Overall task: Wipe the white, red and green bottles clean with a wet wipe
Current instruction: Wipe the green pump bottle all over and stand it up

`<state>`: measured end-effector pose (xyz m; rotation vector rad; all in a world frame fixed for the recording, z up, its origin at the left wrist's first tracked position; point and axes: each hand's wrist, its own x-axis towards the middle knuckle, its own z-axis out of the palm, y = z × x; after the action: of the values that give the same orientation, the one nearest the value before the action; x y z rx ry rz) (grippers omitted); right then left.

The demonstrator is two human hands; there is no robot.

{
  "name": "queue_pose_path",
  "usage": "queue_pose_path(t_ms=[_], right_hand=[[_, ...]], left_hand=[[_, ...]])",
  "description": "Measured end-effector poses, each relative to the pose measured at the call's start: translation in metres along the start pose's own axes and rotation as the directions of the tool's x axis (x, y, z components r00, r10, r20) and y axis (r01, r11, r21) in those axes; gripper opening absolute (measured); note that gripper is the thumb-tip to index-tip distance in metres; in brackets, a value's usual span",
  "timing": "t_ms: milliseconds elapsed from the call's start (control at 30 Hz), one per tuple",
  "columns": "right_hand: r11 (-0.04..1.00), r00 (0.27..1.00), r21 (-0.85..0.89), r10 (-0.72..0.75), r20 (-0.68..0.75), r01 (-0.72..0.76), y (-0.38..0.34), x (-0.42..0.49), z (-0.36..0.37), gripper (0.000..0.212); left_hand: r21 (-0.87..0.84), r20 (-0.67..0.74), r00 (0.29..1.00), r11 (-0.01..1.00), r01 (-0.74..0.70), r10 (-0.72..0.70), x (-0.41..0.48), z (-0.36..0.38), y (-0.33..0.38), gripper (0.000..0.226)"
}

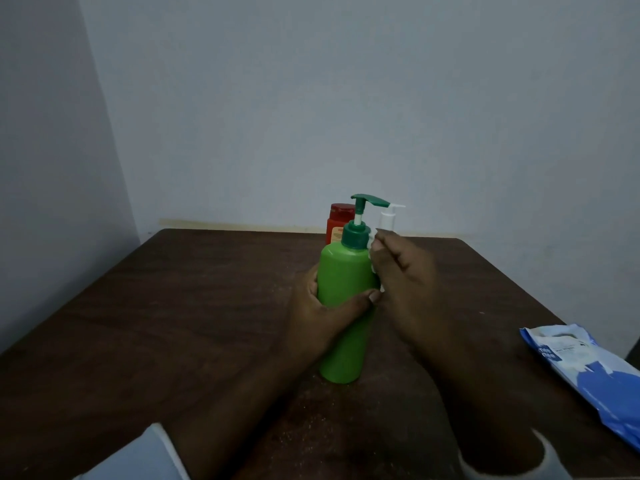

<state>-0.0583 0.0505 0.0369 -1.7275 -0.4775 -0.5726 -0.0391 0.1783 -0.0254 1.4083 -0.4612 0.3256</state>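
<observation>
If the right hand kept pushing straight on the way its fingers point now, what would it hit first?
Probably the white pump bottle standing just behind the right hand, whose fingers press a white wet wipe against the green plastic pump bottle's shoulder. Depth between them is unclear.

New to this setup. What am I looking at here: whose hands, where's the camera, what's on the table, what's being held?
No machine: a person's bare hands, filmed by one wide-angle camera worn on the head, looking down. The left hand grips the green bottle, which stands upright on the brown table. The right hand presses a white wipe against the bottle's neck and side. Behind it stand a red bottle and a white bottle, mostly hidden. A blue-and-white wipe pack lies at the right.
</observation>
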Motion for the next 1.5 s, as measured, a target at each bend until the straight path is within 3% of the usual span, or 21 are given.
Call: queue_pose_path(t_ms=[67, 133, 233, 333, 500, 600, 700, 800, 900, 1000, 1067, 1233, 1333, 1400, 1433, 1500], right_hand=[[0.961, 0.980, -0.222, -0.187, -0.072, 0.167, 0.009, -0.016, 0.004, 0.019], [0.901, 0.943, -0.380, -0.290, -0.164, 0.211, 0.015, -0.026, 0.007, 0.030], [0.833, 0.898, -0.479, -0.402, -0.181, 0.277, 0.020, -0.029, 0.006, 0.044], [0.880, 0.905, -0.398, -0.364, -0.218, 0.259, 0.020, -0.026, -0.004, 0.038], [0.986, 0.954, -0.117, -0.146, -0.262, 0.119, 0.008, -0.020, -0.017, 0.025], [0.996, 0.959, -0.036, -0.084, -0.271, 0.077, 0.005, -0.017, -0.021, 0.021], [0.996, 0.956, -0.011, -0.088, -0.280, 0.088, 0.001, -0.024, -0.018, 0.020], [0.979, 0.932, -0.113, -0.199, -0.303, 0.172, 0.000, -0.035, -0.013, 0.021], [0.894, 0.889, -0.304, -0.402, -0.220, 0.329, 0.002, -0.043, -0.010, 0.023], [0.668, 0.794, -0.509, -0.606, 0.049, 0.542, 0.003, -0.044, -0.011, 0.021], [0.604, 0.758, -0.537, -0.643, 0.108, 0.589, 0.008, -0.037, -0.014, 0.021], [0.862, 0.851, -0.334, -0.468, -0.240, 0.380, 0.012, -0.032, -0.017, 0.018], [0.980, 0.909, -0.033, -0.197, -0.367, 0.198, 0.010, -0.023, -0.014, 0.021], [0.989, 0.924, 0.115, -0.045, -0.379, 0.095, 0.008, -0.020, -0.014, 0.016], [0.992, 0.926, 0.066, -0.074, -0.369, 0.106, 0.006, -0.022, -0.013, 0.014], [0.933, 0.907, -0.244, -0.326, -0.268, 0.264, 0.001, -0.031, -0.012, 0.014]], left_hand=[[-0.019, 0.005, 1.000, 1.000, -0.001, 0.001, -0.002, 0.000, 0.000, 0.034], [-0.030, -0.007, 1.000, 1.000, 0.009, -0.009, -0.003, 0.000, -0.002, 0.037], [-0.051, 0.008, 0.998, 0.997, 0.057, -0.056, -0.003, -0.001, -0.008, 0.048], [-0.052, 0.082, 0.989, 0.991, 0.126, -0.121, -0.007, 0.001, -0.007, 0.051], [-0.240, 0.202, 0.950, 0.929, 0.282, -0.236, -0.012, 0.000, 0.001, 0.046], [-0.098, 0.246, 0.936, 0.954, 0.283, -0.252, -0.005, -0.001, 0.001, 0.078], [-0.080, 0.280, 0.934, 0.964, 0.253, -0.222, -0.002, -0.003, -0.001, 0.096], [-0.146, 0.314, 0.924, 0.950, 0.275, -0.220, 0.003, -0.005, -0.004, 0.093], [-0.162, 0.318, 0.921, 0.944, 0.287, -0.226, 0.002, -0.006, -0.006, 0.076], [-0.173, 0.308, 0.929, 0.949, 0.265, -0.203, 0.002, -0.008, -0.004, 0.067], [-0.175, 0.320, 0.926, 0.948, 0.267, -0.201, 0.003, -0.007, -0.005, 0.070], [-0.155, 0.297, 0.927, 0.946, 0.285, -0.231, 0.004, -0.001, -0.008, 0.072], [-0.141, 0.285, 0.931, 0.951, 0.275, -0.227, 0.005, -0.003, -0.009, 0.074], [-0.135, 0.274, 0.935, 0.953, 0.271, -0.227, 0.004, -0.001, -0.006, 0.075], [-0.134, 0.273, 0.934, 0.953, 0.272, -0.229, 0.003, -0.001, -0.005, 0.075], [-0.144, 0.286, 0.931, 0.950, 0.277, -0.228, 0.002, -0.002, -0.004, 0.073]])
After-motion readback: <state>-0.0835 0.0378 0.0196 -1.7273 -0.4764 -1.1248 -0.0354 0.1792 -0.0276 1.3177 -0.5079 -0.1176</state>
